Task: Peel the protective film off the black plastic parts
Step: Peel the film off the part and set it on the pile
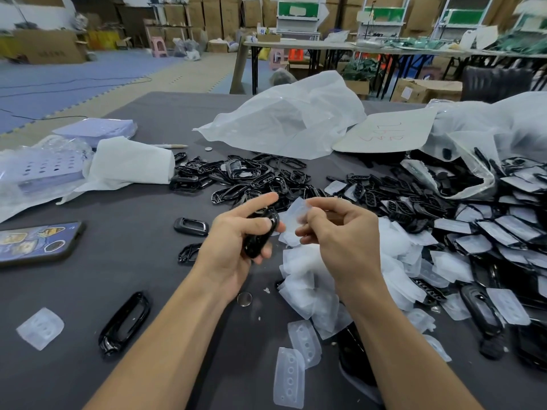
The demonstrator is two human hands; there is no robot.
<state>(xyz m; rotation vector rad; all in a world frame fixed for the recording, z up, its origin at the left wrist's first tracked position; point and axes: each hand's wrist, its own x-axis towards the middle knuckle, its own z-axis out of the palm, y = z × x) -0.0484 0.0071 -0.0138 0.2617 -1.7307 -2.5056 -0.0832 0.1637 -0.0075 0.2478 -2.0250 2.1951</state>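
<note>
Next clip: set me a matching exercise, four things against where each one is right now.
1. glossy black plastic part
2. translucent film piece
3. sticker-covered phone
4. small round silver disc

A. flat on the grey table, beside the left wrist
B. pinched in the right hand
C. at the table's left edge
D. gripped in the left hand

Pairs: 1-D, 2-B, 3-C, 4-A
</note>
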